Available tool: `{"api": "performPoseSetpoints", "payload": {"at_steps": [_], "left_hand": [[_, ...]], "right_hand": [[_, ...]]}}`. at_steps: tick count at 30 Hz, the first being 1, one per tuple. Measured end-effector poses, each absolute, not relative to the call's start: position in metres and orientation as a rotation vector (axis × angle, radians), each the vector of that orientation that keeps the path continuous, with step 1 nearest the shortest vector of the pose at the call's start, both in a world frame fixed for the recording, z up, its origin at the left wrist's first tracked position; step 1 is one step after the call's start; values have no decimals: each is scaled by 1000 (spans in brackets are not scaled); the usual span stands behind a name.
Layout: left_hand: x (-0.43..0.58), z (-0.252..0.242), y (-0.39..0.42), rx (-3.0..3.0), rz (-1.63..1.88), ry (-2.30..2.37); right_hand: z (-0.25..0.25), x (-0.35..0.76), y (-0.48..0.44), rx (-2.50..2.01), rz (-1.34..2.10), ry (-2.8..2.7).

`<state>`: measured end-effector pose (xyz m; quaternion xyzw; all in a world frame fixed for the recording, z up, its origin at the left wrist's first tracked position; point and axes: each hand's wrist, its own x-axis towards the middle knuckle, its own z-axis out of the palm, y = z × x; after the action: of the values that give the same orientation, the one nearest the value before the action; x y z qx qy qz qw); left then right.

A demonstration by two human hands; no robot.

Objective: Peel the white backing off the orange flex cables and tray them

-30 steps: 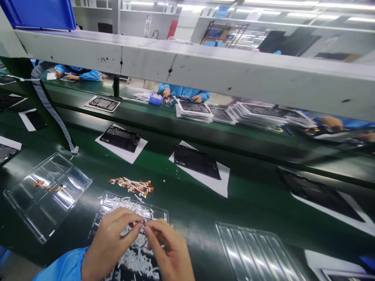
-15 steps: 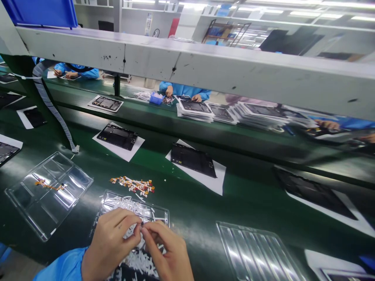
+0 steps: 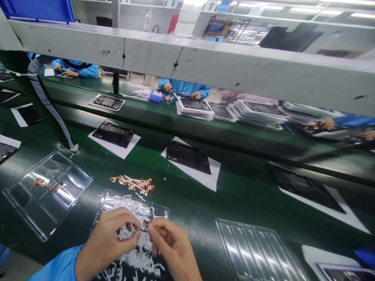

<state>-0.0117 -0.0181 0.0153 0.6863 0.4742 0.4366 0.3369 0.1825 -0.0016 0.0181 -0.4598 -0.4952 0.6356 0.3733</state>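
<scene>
**Small dark strip (image 3: 143, 229) pinched between left hand (image 3: 105, 242) and right hand (image 3: 172, 246)**

Item: small dark strip, too small to identify further. Position: held between the two hands, just above the heap of white paper strips (image 3: 137, 249). Long axis: roughly level, running side to side, with one end toward each hand; its exact angle cannot be told. Grip: both hands nearly closed, the left thumb and forefinger pinching one end, the right fingertips (image 3: 150, 230) closed at the other. The hands are almost touching, and neither is clearly nearer.

Below the grip: clear plastic tray (image 3: 165, 212) bearing the white paper strips. Ahead: loose pile of orange flexible cables (image 3: 131, 184) on the green conveyor belt (image 3: 246, 199). Left: second clear plastic tray (image 3: 48, 193) with an orange cable (image 3: 48, 184) lying in it. Right: ridged clear tray (image 3: 254, 249). Farther ahead: black tablet housing (image 3: 187, 157) on a white sheet (image 3: 215, 175).
</scene>
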Motion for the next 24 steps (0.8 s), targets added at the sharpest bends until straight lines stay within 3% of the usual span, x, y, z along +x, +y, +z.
{"api": "performPoseSetpoints", "payload": {"at_steps": [24], "left_hand": [[-7, 7, -20, 2166, 1155, 1421]], "right_hand": [[31, 171, -7, -1240, 1209, -1794]]}}
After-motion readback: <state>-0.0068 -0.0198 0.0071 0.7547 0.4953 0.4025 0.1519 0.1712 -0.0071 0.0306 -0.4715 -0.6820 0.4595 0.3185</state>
